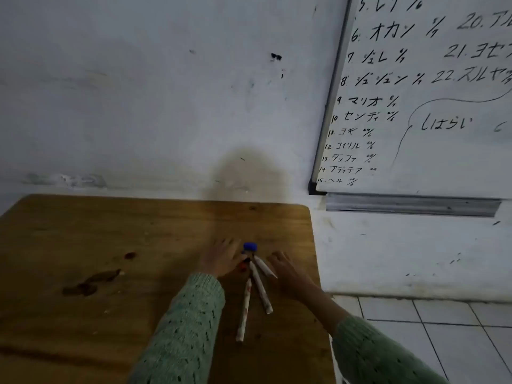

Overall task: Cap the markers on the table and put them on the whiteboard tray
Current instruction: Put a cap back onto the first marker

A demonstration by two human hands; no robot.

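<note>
The surface (97, 231) is amber-brown wood with dark reddish-brown stains at nine o'clock. Three markers (260, 286) are white, with faint reddish print on the nearest one (244, 311). A blue cap (250, 247) lies at their twelve o'clock; a red one (243, 266), perhaps with a black one beside it, sits in shadow. Both sleeves (185, 328) are pale green knit flecked dark. The whiteboard (443, 151) at two o'clock is white with black writing, its tray (410, 205) grey.

Three uncapped white markers (260, 286) fanned on table (110, 231), blue cap (250, 246) beyond.
</note>
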